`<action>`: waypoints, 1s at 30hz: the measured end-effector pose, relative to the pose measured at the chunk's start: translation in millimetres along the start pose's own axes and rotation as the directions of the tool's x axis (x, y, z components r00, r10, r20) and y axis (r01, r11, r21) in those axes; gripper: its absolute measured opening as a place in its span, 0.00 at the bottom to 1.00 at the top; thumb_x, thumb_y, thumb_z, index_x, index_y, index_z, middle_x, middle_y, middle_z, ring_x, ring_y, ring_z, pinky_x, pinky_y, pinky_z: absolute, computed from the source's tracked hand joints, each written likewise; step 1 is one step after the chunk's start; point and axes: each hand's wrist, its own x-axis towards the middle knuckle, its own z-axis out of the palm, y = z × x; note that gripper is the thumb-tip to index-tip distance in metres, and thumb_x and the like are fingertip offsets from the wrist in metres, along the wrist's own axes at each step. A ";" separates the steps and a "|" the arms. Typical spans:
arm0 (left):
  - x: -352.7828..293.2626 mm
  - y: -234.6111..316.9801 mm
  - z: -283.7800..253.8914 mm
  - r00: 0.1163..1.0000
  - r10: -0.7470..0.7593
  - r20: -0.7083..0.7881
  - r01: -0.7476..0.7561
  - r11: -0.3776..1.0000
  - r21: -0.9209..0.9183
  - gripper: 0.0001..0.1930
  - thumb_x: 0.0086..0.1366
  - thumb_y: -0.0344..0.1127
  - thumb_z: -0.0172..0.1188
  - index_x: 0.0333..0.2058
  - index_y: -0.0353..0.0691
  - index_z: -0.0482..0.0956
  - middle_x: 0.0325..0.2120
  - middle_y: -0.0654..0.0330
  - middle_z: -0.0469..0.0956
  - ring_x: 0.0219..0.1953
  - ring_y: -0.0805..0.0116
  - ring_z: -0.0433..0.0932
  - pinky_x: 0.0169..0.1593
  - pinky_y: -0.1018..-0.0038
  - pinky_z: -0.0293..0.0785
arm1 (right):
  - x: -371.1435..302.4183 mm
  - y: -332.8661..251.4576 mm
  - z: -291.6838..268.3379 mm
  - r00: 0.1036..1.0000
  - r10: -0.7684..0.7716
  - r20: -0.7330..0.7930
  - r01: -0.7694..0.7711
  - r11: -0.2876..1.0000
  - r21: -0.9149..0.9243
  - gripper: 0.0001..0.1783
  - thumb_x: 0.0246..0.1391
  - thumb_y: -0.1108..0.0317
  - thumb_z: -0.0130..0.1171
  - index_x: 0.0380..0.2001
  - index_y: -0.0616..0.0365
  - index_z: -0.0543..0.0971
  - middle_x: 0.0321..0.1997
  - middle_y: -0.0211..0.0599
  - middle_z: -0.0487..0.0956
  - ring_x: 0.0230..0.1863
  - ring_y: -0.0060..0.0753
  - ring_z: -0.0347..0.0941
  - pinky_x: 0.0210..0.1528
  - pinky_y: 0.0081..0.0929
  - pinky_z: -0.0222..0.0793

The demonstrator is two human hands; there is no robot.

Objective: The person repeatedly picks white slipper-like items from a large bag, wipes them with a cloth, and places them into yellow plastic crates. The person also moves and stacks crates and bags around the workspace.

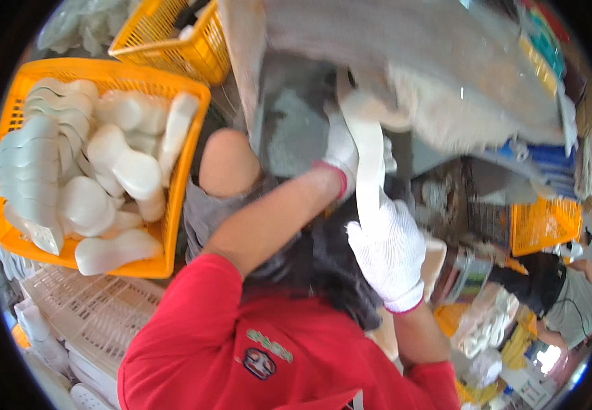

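Note:
A white shoe sole (364,147), seen almost edge-on, stands between my hands with its far end up against the dusty grey housing ahead. My left hand (342,147), in a white knit glove, grips its left side near the far end; the fingertips are hidden behind it. Closed round the near end is my right hand (393,256), gloved the same way, with some fingers out of sight. Left of my knee, an orange plastic crate (115,68) holds several white soles (128,167), some stacked in a row and others lying loose.
A large dust-coated cover (446,41) overhangs the grey housing (292,126). Behind the crate is a second yellow crate (204,58). A beige slatted crate (91,307) lies at lower left. Another person (569,294) is at far right, near an orange crate (549,225).

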 end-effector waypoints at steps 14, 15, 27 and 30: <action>-54.5 12.2 21.9 0.977 0.191 0.097 -0.152 0.935 -0.321 0.24 0.84 0.54 0.49 0.63 0.42 0.79 0.54 0.59 0.83 0.54 0.64 0.83 0.62 0.67 0.79 | -74.6 43.1 81.8 0.823 0.485 0.297 -0.142 -0.329 0.933 0.31 0.61 0.67 0.64 0.66 0.68 0.76 0.58 0.42 0.86 0.56 0.35 0.85 0.57 0.36 0.84; -51.1 12.8 22.7 0.924 0.371 0.086 -0.351 0.917 -0.192 0.24 0.84 0.53 0.50 0.64 0.41 0.78 0.55 0.59 0.83 0.54 0.63 0.82 0.62 0.67 0.79 | -66.2 41.9 80.8 0.825 0.484 0.291 -0.097 -0.387 0.917 0.32 0.62 0.67 0.64 0.68 0.67 0.75 0.59 0.43 0.85 0.56 0.36 0.85 0.57 0.36 0.84; -33.8 38.6 2.1 0.872 0.489 0.027 -0.488 0.863 0.130 0.28 0.87 0.56 0.43 0.65 0.38 0.77 0.57 0.56 0.83 0.57 0.64 0.81 0.65 0.66 0.77 | 9.4 32.3 56.3 0.887 0.409 0.212 -0.140 -0.199 0.970 0.30 0.61 0.74 0.67 0.67 0.68 0.77 0.58 0.41 0.85 0.55 0.37 0.85 0.61 0.32 0.81; -41.7 45.2 -16.4 0.880 0.450 -0.155 -0.415 0.885 0.210 0.26 0.87 0.54 0.45 0.65 0.39 0.77 0.56 0.59 0.82 0.58 0.68 0.80 0.64 0.69 0.77 | 8.2 24.9 59.1 0.937 0.295 0.187 -0.142 -0.166 0.976 0.31 0.59 0.74 0.66 0.67 0.69 0.77 0.59 0.43 0.85 0.58 0.37 0.85 0.62 0.32 0.81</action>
